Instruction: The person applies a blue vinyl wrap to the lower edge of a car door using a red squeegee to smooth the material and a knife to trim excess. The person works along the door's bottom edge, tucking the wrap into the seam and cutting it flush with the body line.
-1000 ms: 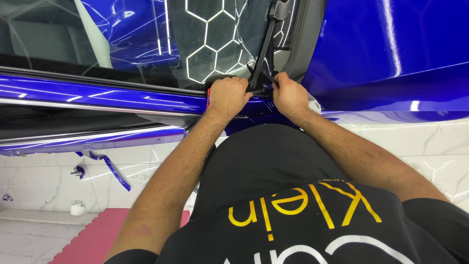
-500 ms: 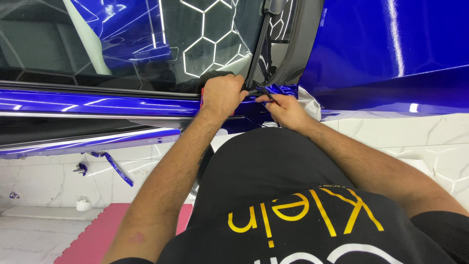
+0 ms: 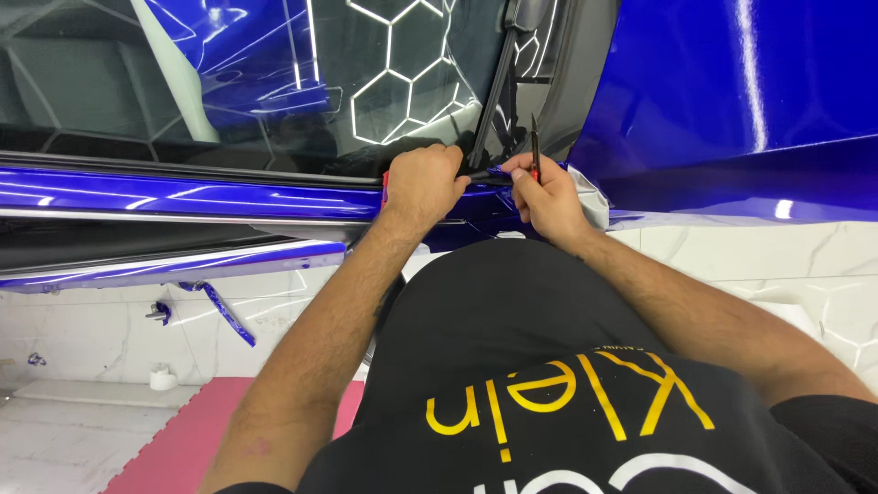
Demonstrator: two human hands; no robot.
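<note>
A glossy blue car door [image 3: 192, 197] stands open in front of me, its side window [image 3: 274, 82] mirroring hexagon ceiling lights. My left hand [image 3: 422, 187] is clenched at the window sill by the black pillar trim [image 3: 494, 101], with something red showing at its edge. My right hand [image 3: 547, 197] grips a thin dark knife [image 3: 534, 146], blade pointing up, beside a flap of blue wrap film [image 3: 498, 174] at the door's rear corner.
The blue rear body panel [image 3: 732, 110] fills the upper right. White marble-look floor tiles [image 3: 768, 265] lie below. Blue film scraps [image 3: 224, 311] hang under the door, near a small tape roll [image 3: 162, 377] and a pink foam mat [image 3: 192, 430].
My right hand has lifted from low at the door corner and now holds the knife upright. My left hand stays clenched on the sill.
</note>
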